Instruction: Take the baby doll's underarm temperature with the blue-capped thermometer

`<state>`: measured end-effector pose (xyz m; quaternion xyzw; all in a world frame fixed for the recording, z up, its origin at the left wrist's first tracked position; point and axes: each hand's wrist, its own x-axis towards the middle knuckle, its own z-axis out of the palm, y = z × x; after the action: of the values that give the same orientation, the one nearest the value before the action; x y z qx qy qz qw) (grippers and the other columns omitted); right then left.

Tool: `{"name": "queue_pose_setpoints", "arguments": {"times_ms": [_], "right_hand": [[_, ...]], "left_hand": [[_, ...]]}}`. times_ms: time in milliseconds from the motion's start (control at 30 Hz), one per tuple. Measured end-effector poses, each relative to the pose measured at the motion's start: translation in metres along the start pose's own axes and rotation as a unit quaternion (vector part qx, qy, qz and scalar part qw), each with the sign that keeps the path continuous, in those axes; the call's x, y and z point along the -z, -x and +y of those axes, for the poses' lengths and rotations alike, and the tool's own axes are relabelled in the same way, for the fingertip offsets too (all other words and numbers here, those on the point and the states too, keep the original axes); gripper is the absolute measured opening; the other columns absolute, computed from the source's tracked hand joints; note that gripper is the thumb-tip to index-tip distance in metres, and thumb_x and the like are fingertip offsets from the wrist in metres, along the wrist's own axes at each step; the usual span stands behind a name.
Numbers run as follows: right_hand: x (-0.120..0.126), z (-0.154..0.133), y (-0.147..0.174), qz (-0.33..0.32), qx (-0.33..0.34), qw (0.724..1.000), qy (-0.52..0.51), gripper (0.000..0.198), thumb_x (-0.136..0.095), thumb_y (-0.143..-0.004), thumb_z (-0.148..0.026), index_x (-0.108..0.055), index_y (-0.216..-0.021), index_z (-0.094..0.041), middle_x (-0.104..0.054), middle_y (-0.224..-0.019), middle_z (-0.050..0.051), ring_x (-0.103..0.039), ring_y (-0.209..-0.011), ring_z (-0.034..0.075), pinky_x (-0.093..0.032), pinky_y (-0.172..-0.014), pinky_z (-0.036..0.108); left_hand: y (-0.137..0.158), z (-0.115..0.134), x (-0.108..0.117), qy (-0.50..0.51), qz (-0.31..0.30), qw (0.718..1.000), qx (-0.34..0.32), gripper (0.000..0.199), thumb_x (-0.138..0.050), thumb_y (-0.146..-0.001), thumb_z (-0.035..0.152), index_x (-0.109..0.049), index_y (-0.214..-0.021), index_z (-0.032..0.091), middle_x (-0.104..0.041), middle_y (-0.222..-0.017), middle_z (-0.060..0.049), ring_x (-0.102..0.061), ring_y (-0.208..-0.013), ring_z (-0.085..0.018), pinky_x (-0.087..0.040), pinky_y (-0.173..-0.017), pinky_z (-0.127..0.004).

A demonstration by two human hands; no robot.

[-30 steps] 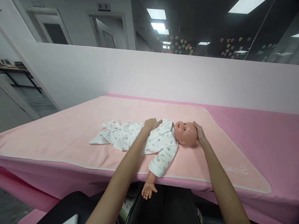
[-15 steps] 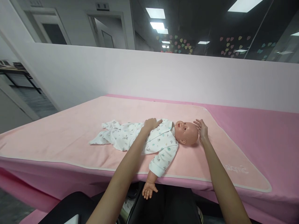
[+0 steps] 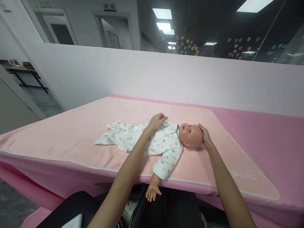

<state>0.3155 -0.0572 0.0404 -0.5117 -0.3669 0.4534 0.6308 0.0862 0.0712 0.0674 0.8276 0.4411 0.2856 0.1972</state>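
Observation:
A baby doll (image 3: 192, 136) lies on its back on a peach-coloured mat (image 3: 78, 126), its head to the right. It wears a white printed sleepsuit (image 3: 163, 142). My left hand (image 3: 157, 122) is just over the far side of the doll's chest, fingers loosely bent and apart, with nothing seen in them. Whether it touches the cloth I cannot tell. Around the crown of the doll's head curves my right hand (image 3: 205, 135), its fingers against the far side; the thumb is hidden. One doll arm (image 3: 154, 186) hangs past the mat's near edge toward my lap.
Pink cloth (image 3: 268, 136) covers the table under the mat. A white wall (image 3: 166, 79) with dark glass above it rises behind the table. My legs (image 3: 175, 209) are close below the near edge. A shelf (image 3: 21, 71) stands far off at the left.
My left hand has lifted off the doll's chest and moved slightly away from me, its fingers bending. My right hand has closed in from beside the doll's head onto its crown.

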Motion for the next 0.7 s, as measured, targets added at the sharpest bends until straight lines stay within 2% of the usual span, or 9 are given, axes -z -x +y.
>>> {"name": "queue_pose_setpoints", "arguments": {"times_ms": [67,133,233,367,433,567,700], "right_hand": [[0.000,0.001,-0.001,0.002,0.004,1.000,-0.005,0.038,-0.048,-0.076,-0.048,-0.066,-0.072,-0.016,-0.070,-0.077,0.009,-0.065,-0.079,0.025,-0.051,-0.072,0.033],[0.000,0.002,-0.003,0.003,0.004,1.000,-0.012,0.037,-0.049,-0.076,-0.047,-0.067,-0.074,-0.015,-0.070,-0.077,0.009,-0.065,-0.077,0.024,-0.051,-0.071,0.032],[0.001,0.002,-0.004,0.008,0.001,1.000,-0.022,0.035,-0.050,-0.075,-0.045,-0.067,-0.073,-0.015,-0.070,-0.076,0.009,-0.065,-0.074,0.023,-0.051,-0.069,0.031],[0.001,0.003,-0.006,0.019,0.008,0.999,-0.029,0.033,-0.052,-0.073,-0.044,-0.066,-0.070,-0.014,-0.070,-0.074,0.008,-0.065,-0.072,0.022,-0.050,-0.067,0.029],[0.002,0.004,-0.007,0.031,0.014,0.999,-0.027,0.031,-0.054,-0.071,-0.043,-0.065,-0.068,-0.014,-0.070,-0.073,0.007,-0.064,-0.073,0.022,-0.050,-0.067,0.028],[0.003,0.007,-0.010,0.067,0.025,0.997,-0.010,0.028,-0.060,-0.066,-0.044,-0.063,-0.066,-0.016,-0.069,-0.070,0.003,-0.063,-0.072,0.021,-0.048,-0.065,0.027],[0.007,0.005,-0.012,0.066,0.052,0.996,0.022,0.029,-0.060,-0.063,-0.046,-0.063,-0.064,-0.017,-0.068,-0.070,0.004,-0.060,-0.073,0.020,-0.047,-0.069,0.029]], "left_hand": [[0.009,0.012,0.007,0.022,-0.098,0.995,-0.010,0.046,-0.042,-0.077,0.057,-0.059,-0.091,0.016,-0.064,-0.088,-0.005,-0.057,-0.080,-0.019,-0.041,-0.069,-0.026],[0.020,0.024,0.011,-0.009,-0.167,0.986,-0.017,0.046,-0.053,-0.068,0.059,-0.060,-0.089,0.019,-0.064,-0.086,-0.004,-0.057,-0.078,-0.019,-0.040,-0.067,-0.025],[0.039,0.040,0.009,-0.113,-0.154,0.981,-0.030,0.043,-0.057,-0.067,0.055,-0.058,-0.092,0.020,-0.062,-0.092,-0.005,-0.057,-0.080,-0.021,-0.039,-0.069,-0.027],[0.064,0.055,-0.010,-0.271,-0.072,0.960,-0.005,0.034,-0.043,-0.082,0.044,-0.055,-0.100,0.019,-0.056,-0.100,-0.013,-0.055,-0.090,-0.027,-0.039,-0.069,-0.032],[0.072,0.060,-0.022,-0.313,-0.044,0.949,-0.002,0.027,-0.036,-0.087,0.031,-0.055,-0.099,0.018,-0.055,-0.098,-0.015,-0.052,-0.094,-0.029,-0.039,-0.069,-0.034],[0.068,0.058,-0.032,-0.330,-0.042,0.943,0.001,0.030,-0.028,-0.084,0.010,-0.052,-0.100,0.017,-0.057,-0.089,-0.015,-0.054,-0.089,-0.026,-0.037,-0.067,-0.032],[0.044,0.038,-0.023,-0.296,-0.073,0.952,-0.001,0.029,-0.027,-0.086,0.013,-0.046,-0.107,0.015,-0.060,-0.081,-0.013,-0.058,-0.081,-0.025,-0.038,-0.069,-0.033]]}}
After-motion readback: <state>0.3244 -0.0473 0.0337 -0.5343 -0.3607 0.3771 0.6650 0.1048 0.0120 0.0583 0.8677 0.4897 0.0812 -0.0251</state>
